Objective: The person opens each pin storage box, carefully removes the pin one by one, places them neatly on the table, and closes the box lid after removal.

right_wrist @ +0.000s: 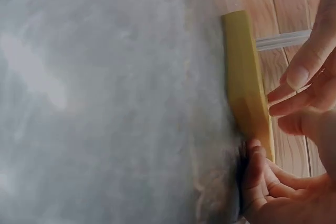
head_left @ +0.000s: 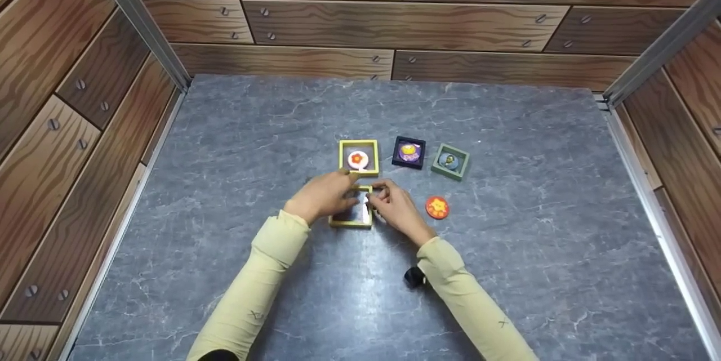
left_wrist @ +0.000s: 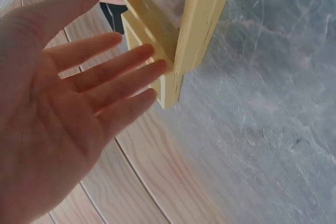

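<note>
In the head view, a yellow square frame [head_left: 350,225] with a clear pane lies between both hands. My left hand [head_left: 324,195] reaches over its upper left side, one finger extending to the yellow frame box [head_left: 359,142] behind. In the left wrist view, the fingers are fairly straight, their tips near the yellow frame [left_wrist: 202,30]. My right hand [head_left: 400,209] holds the front frame at its right side, thumb and fingers at the upper right corner. In the right wrist view, curled fingers [right_wrist: 255,163] lie against the frame's end [right_wrist: 244,77]. The left palm hides part of the frame.
A white badge with a red flower [head_left: 357,159] lies in the rear yellow box. To its right stand a black box [head_left: 409,165] and a green box [head_left: 449,175], each with a badge inside. A red-orange badge [head_left: 437,207] lies right of the right hand.
</note>
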